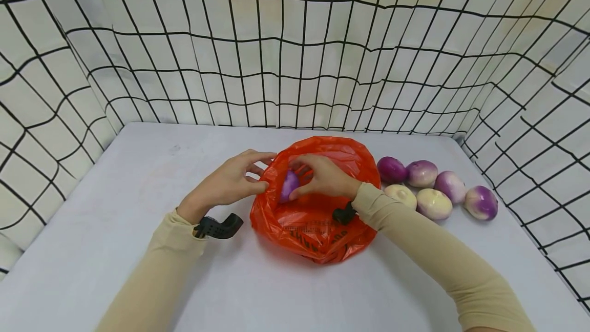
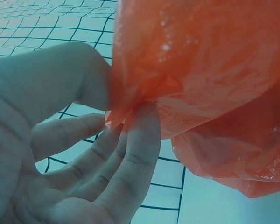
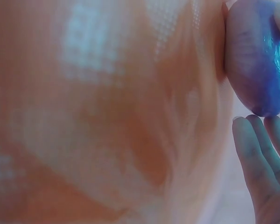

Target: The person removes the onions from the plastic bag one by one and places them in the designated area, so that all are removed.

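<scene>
A red plastic bag [image 1: 318, 250] with dark printing stands open-mouthed mid-table. My left hand [image 1: 230, 178] pinches its left rim between thumb and fingers; in the left wrist view the red film [image 2: 200, 70] runs up from the fingertips [image 2: 144, 116]. Inside the bag's mouth, my right hand [image 1: 324, 175] holds a purple onion [image 1: 289, 187] near the left wall. The right wrist view has this onion [image 3: 252, 56] between the thumb above and fingertips [image 3: 242, 128] below. Its far side is hidden there by the frame edge.
Several purple and pale onions [image 1: 421, 174] lie on the white table [image 1: 92, 240] right of the bag, near my right sleeve [image 1: 428, 240]. Black netting [image 1: 281, 40] over white walls encloses the table's back and sides.
</scene>
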The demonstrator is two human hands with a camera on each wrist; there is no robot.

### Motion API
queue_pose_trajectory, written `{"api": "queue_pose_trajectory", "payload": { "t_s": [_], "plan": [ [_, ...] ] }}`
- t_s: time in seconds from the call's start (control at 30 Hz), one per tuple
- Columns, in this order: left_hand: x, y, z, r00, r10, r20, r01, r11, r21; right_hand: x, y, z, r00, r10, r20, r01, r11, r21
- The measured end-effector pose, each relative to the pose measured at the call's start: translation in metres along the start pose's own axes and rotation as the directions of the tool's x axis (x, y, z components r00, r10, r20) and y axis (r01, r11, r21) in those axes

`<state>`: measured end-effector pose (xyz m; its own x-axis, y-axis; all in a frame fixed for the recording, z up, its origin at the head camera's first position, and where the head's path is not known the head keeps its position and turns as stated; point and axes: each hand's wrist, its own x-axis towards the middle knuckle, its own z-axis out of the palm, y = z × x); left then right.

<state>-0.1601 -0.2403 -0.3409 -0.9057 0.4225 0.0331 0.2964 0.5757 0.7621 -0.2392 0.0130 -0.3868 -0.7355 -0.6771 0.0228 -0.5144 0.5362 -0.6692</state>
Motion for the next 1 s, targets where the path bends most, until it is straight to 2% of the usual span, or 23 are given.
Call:
{"api": "queue_pose_trajectory", "payload": {
  "t_s": [0.33,1.0],
  "plan": [
    [-0.0001,0.002,0.0007,1.0,0.002,-0.001,-0.002,1.0,0.002,0.0001,0.0017,0.0058,0.999,-0.038,0.002,0.037,0.998,0.042],
    [-0.0003,0.0007,-0.0002,1.0,0.008,-0.001,-0.008,1.0,0.009,-0.005,-0.0009,-0.0017,0.999,-0.03,0.036,0.031,0.999,-0.028]
  ]
}}
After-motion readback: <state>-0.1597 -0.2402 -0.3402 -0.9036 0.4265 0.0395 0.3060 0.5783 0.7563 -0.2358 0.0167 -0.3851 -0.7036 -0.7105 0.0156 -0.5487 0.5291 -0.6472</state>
